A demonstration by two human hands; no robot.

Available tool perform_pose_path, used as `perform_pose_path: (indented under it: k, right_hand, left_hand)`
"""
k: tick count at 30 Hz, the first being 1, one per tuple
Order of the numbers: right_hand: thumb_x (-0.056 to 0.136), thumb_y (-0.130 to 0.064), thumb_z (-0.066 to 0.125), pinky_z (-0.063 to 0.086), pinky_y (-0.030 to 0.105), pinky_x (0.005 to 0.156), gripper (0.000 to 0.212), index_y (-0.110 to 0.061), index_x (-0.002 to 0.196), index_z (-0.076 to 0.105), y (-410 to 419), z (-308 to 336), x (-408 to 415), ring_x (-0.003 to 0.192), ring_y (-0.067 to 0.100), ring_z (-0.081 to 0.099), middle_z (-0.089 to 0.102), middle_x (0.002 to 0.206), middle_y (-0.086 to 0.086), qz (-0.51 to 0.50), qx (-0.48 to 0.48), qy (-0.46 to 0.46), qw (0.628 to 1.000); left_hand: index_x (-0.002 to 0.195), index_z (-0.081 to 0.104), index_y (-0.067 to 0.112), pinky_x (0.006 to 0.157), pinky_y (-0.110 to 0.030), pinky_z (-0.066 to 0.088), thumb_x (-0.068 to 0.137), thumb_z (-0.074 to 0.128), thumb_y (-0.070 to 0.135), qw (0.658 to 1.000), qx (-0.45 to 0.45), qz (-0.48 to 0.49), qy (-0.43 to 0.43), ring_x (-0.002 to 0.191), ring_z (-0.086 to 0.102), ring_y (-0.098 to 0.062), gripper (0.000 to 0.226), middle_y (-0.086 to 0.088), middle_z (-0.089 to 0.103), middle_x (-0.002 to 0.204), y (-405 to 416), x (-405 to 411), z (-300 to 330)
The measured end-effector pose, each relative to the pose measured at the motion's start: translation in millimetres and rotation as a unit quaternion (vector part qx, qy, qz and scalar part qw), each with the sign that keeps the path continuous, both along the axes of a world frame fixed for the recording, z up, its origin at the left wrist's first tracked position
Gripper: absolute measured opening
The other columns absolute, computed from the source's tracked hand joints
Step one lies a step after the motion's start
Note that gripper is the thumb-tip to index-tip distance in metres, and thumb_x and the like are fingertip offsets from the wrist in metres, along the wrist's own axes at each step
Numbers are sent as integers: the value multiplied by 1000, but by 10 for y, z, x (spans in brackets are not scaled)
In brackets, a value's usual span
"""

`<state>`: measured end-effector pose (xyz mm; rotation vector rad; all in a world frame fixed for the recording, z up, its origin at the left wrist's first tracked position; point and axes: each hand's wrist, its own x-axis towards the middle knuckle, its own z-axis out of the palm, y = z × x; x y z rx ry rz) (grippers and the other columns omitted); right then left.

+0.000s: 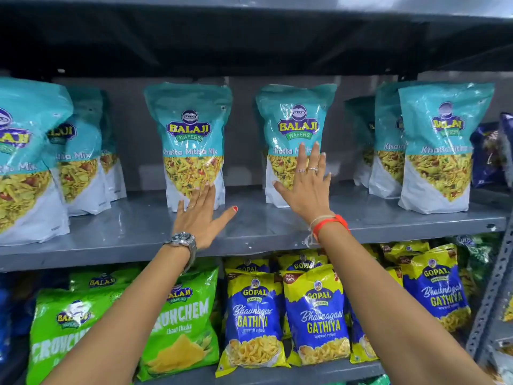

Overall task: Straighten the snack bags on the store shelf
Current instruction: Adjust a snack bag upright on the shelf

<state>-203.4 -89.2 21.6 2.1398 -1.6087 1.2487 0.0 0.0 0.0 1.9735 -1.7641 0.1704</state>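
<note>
Teal snack pouches stand upright along a grey metal shelf (249,232). Both bare arms reach up and forward, palms flat, fingers spread, gripping nothing. The left hand (201,215), above a silver wristwatch (181,241), rests its fingertips on the lower front of the middle-left pouch (191,140). The right hand (306,184), above an orange wrist thread (330,222), lies flat against the middle-right pouch (294,126). Open shelf separates these two pouches, with wider gaps to the crowded pouches on either side. Bare shelf runs ahead of both to the front edge.

Teal Balaji bags (191,140): nine visible; green bags (180,323): three; blue-yellow Gopal bags (313,315): roughly six
</note>
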Motion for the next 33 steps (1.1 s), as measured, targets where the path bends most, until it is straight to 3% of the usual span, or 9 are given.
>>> perform_pose_path:
  k: [4, 9, 17, 33]
  right_hand:
    - [82, -52, 64, 23, 64, 111, 107, -13, 151, -9, -222, 88, 115, 147, 43, 0, -10, 160, 19, -17, 39, -80, 996]
    - [76, -57, 69, 29, 65, 109, 115, -14, 151, -8, -430, 126, 227, 145, 46, 7, -5, 160, 22, -46, 28, -69, 996]
    - [74, -43, 77, 41, 61, 102, 116, -17, 151, -6, -461, 71, 271, 144, 44, 14, 2, 159, 21, -63, 6, -76, 995]
    - [70, -36, 82, 38, 64, 100, 119, -19, 151, -2, -12, 61, 104, 143, 43, 15, 6, 159, 18, -43, -8, -118, 992]
  left_hand:
    - [149, 5, 19, 117, -43, 4, 84, 24, 67, 997, 69, -17, -23, 146, 2, -16, 83, 1, 4, 159, -81, 4, 10]
    - [148, 13, 17, 115, -34, 9, 89, 28, 59, 982, 168, -47, -78, 145, 9, -16, 74, 0, 8, 159, -142, -39, -6]
    - [148, 14, 15, 116, -36, 8, 89, 25, 60, 977, 180, -52, -99, 145, 8, -17, 74, 0, 8, 159, -162, -17, -30]
    - [147, 15, 14, 118, -41, 14, 88, 22, 63, 978, 177, -58, -97, 144, 14, -20, 78, -3, 11, 158, -124, -16, -22]
